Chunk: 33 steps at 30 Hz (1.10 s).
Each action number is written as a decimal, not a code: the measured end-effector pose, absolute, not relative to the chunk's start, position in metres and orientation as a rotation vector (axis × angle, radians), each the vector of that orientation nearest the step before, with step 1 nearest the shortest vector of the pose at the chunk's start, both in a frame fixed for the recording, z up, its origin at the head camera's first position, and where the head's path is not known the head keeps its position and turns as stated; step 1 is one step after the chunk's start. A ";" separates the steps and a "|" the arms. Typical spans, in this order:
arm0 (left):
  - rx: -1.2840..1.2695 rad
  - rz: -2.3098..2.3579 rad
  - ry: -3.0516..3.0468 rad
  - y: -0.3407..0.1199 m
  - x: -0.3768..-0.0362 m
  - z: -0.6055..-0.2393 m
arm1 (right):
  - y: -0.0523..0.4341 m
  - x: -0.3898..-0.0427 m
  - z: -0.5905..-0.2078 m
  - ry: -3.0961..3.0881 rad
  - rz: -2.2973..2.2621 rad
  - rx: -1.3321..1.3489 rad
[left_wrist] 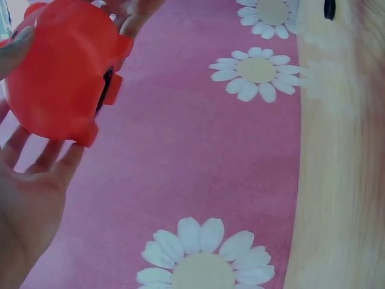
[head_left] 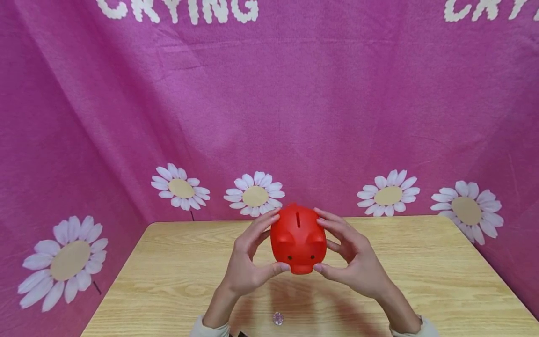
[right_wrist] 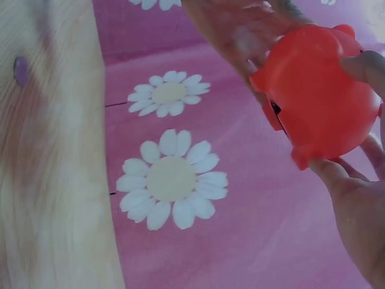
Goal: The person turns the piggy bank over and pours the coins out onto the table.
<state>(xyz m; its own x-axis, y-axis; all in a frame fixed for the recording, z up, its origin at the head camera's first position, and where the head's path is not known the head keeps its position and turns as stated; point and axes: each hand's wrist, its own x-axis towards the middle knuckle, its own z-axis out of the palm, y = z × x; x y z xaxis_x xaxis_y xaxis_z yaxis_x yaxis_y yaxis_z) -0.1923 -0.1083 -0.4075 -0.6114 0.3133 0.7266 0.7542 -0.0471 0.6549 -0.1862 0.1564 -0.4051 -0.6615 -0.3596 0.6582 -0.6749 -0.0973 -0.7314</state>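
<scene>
Both hands hold a red piggy bank (head_left: 298,243) up over the table, its snout and dark eyes toward the head camera and the coin slot on top. The left hand (head_left: 249,263) grips one side, thumb beside the snout and fingers along the flank. On the other side the right hand (head_left: 359,264) mirrors that grip. In the left wrist view the piggy bank (left_wrist: 60,72) is tipped, with its stubby feet and a dark patch on the underside showing. The right wrist view shows the opposite flank of the piggy bank (right_wrist: 325,90), with the right thumb lying across it.
On the wooden table (head_left: 177,281), near its front, lies a small round faceted pinkish piece (head_left: 278,318). A small black object (head_left: 242,334) pokes in at the bottom edge of the head view. A pink cloth (head_left: 320,117) with daisies hangs behind and beside the table.
</scene>
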 end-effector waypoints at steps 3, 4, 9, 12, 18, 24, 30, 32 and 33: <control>-1.250 -1.633 -1.781 -0.109 -0.193 -0.404 | 0.155 -0.186 -0.401 -1.764 1.774 1.285; -1.261 -1.632 -1.776 -0.110 -0.193 -0.404 | 0.155 -0.186 -0.401 -1.745 1.769 1.303; -1.172 -1.726 -1.850 -0.109 -0.196 -0.408 | 0.156 -0.192 -0.406 -1.832 1.822 1.230; -1.138 -1.740 -1.872 -0.109 -0.198 -0.410 | 0.157 -0.193 -0.409 -1.890 1.837 1.181; -1.118 -1.748 -1.891 -0.110 -0.199 -0.412 | 0.157 -0.191 -0.407 -1.968 1.842 1.114; -1.081 -1.734 -1.929 -0.110 -0.198 -0.413 | 0.157 -0.189 -0.406 -2.021 1.838 1.069; -0.994 -1.715 -2.009 -0.109 -0.196 -0.415 | 0.157 -0.188 -0.408 -2.109 1.815 0.991; -0.945 -1.724 -2.046 -0.109 -0.195 -0.415 | 0.157 -0.188 -0.409 -2.142 1.809 0.953; -0.913 -1.733 -2.070 -0.108 -0.194 -0.414 | 0.156 -0.187 -0.409 -2.157 1.811 0.932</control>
<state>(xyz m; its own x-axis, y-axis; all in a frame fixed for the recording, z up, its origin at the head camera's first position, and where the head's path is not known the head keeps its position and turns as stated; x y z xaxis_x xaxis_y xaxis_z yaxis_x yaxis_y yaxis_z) -0.1941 -0.1080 -0.4144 -0.7568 0.2808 0.5903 0.6304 0.0749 0.7726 -0.1875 0.1563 -0.4092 -0.7889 -0.3472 0.5071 -0.5595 0.0644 -0.8263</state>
